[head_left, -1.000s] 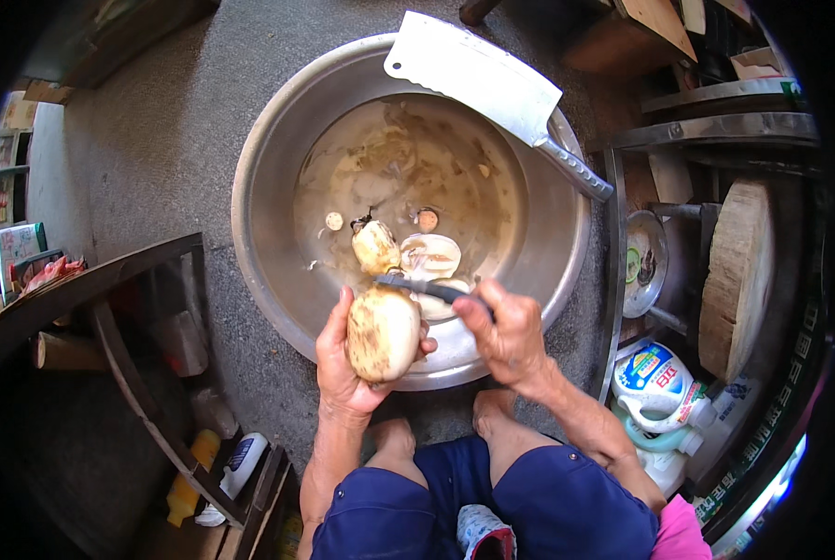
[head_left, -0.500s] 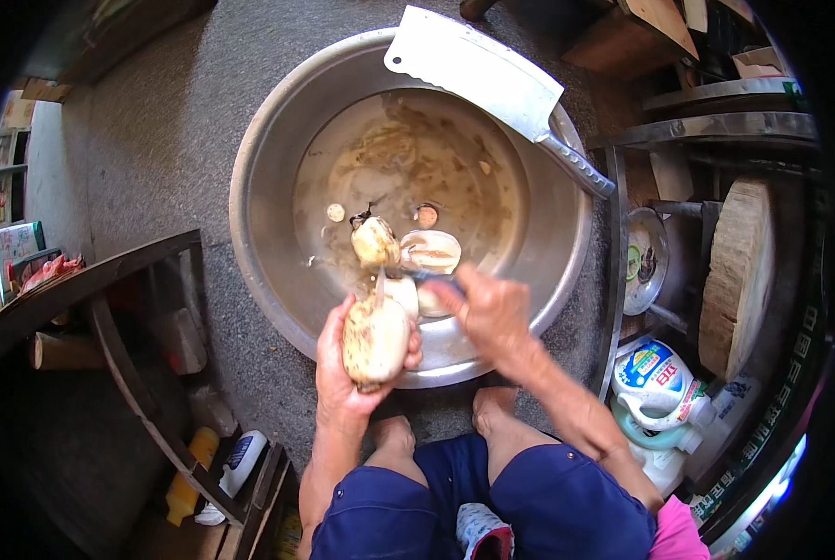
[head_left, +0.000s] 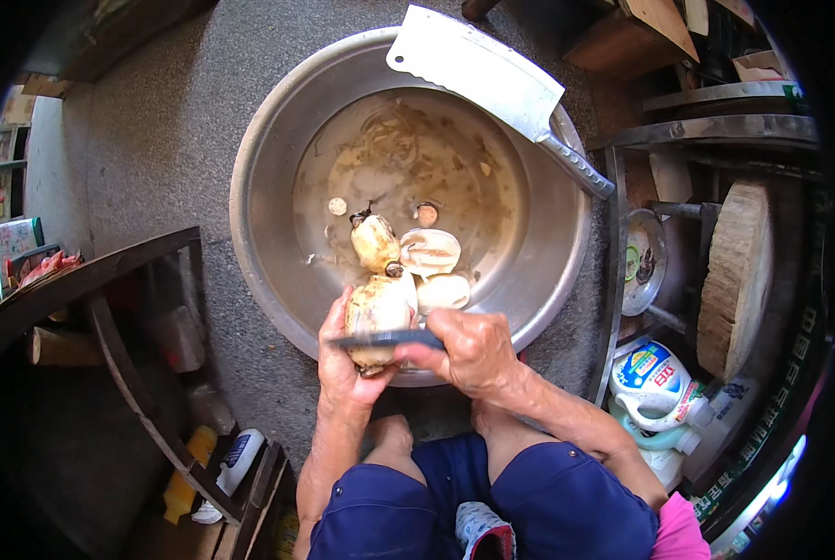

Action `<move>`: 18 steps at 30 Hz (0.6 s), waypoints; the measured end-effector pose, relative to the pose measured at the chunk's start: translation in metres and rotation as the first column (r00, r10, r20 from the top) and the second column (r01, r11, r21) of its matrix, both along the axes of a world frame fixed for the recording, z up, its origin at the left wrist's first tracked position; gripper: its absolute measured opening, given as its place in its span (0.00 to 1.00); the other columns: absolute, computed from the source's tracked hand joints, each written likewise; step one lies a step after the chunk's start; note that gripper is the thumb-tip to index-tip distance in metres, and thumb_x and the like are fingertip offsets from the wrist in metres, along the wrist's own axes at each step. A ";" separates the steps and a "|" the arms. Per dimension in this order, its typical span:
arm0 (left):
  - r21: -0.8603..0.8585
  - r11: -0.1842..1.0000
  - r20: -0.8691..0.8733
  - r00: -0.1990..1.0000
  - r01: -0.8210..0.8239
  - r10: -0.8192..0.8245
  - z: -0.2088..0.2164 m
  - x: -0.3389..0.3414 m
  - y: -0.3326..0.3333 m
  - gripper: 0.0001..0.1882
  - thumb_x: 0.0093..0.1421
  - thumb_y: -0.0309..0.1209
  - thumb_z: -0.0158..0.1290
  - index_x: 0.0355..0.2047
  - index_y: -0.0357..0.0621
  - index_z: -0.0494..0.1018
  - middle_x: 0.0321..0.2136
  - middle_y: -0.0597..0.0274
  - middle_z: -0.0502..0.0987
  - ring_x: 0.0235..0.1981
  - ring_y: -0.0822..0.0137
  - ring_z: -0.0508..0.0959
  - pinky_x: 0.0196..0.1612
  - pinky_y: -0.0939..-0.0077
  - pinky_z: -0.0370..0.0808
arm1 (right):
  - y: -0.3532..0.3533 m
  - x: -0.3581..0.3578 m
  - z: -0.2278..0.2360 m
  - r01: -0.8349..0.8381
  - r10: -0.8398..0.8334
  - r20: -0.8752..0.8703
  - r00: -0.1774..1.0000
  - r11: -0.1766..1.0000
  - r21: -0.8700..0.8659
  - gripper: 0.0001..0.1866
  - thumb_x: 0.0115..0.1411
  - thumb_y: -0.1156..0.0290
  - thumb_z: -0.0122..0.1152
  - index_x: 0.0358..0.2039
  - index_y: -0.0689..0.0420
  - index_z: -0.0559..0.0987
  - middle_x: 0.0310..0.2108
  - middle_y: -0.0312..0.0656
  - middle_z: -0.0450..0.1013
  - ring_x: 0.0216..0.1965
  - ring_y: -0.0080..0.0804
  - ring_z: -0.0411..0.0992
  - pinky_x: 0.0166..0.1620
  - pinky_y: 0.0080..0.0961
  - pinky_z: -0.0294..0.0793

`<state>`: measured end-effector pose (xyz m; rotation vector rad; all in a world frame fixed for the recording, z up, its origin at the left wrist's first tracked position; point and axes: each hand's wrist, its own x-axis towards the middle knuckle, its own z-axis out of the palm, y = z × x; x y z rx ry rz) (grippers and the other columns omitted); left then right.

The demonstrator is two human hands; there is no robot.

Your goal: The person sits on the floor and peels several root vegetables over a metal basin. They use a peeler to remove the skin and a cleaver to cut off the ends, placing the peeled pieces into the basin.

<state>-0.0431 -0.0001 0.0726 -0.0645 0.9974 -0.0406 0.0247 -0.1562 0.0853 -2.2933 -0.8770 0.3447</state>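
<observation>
My left hand (head_left: 342, 359) cups a pale, brown-speckled lotus root section (head_left: 376, 308) over the near rim of the basin. In my right hand (head_left: 478, 353) is a slim dark-handled peeler or small knife (head_left: 389, 338), which lies across the root's near part. Motion blurs its working end, so its exact kind is unclear. Just beyond my hands, another lotus root section (head_left: 375, 245) with a dark end rests in the basin. Beside it are a cut piece (head_left: 430, 252) showing a long hollow and a smooth pale piece (head_left: 443, 292).
The wide metal basin (head_left: 266, 233) holds murky shallow water and two small root ends. A cleaver (head_left: 478, 70) lies across its far right rim. Wooden shelving (head_left: 137, 373) stands left; a metal rack (head_left: 613, 252) with a round chopping block (head_left: 736, 280) and detergent bottles (head_left: 655, 373) stands right.
My right hand has drawn the tool toward me, from the far end of the lotus root to its near part. The root has shifted slightly in my left hand.
</observation>
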 end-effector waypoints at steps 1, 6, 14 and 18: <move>-0.017 1.000 -0.047 0.999 -0.018 0.018 0.002 0.002 -0.001 0.26 0.68 0.48 0.40 0.46 0.35 0.72 0.35 0.43 0.79 0.33 0.49 0.81 0.35 0.59 0.81 | -0.001 0.006 -0.007 0.030 -0.030 0.007 1.000 0.999 -0.038 0.25 0.55 0.43 0.64 0.25 0.56 0.76 0.16 0.42 0.72 0.17 0.39 0.74 0.19 0.34 0.70; 0.112 0.977 0.156 0.968 0.181 -0.197 0.005 -0.003 -0.002 0.28 0.68 0.50 0.38 0.45 0.33 0.72 0.32 0.40 0.78 0.28 0.49 0.80 0.30 0.60 0.80 | -0.015 0.041 -0.015 0.242 -0.266 -0.119 0.956 0.952 -0.187 0.26 0.63 0.47 0.57 0.20 0.57 0.71 0.11 0.48 0.68 0.16 0.47 0.72 0.19 0.39 0.67; 0.068 0.993 0.078 0.992 0.097 -0.102 0.010 0.003 0.000 0.25 0.68 0.47 0.40 0.45 0.35 0.72 0.34 0.46 0.80 0.33 0.51 0.81 0.36 0.59 0.81 | 0.000 0.004 0.030 -0.014 0.023 -0.111 0.994 0.996 0.088 0.25 0.56 0.47 0.65 0.21 0.56 0.71 0.16 0.46 0.72 0.18 0.44 0.73 0.20 0.35 0.69; 0.209 0.976 0.040 0.997 0.059 -0.069 0.008 -0.002 -0.006 0.25 0.68 0.47 0.39 0.46 0.35 0.71 0.33 0.42 0.79 0.29 0.49 0.81 0.31 0.60 0.81 | -0.006 0.017 0.005 0.109 -0.112 -0.067 0.991 0.993 -0.047 0.25 0.58 0.47 0.63 0.22 0.57 0.72 0.18 0.46 0.74 0.18 0.44 0.74 0.20 0.36 0.69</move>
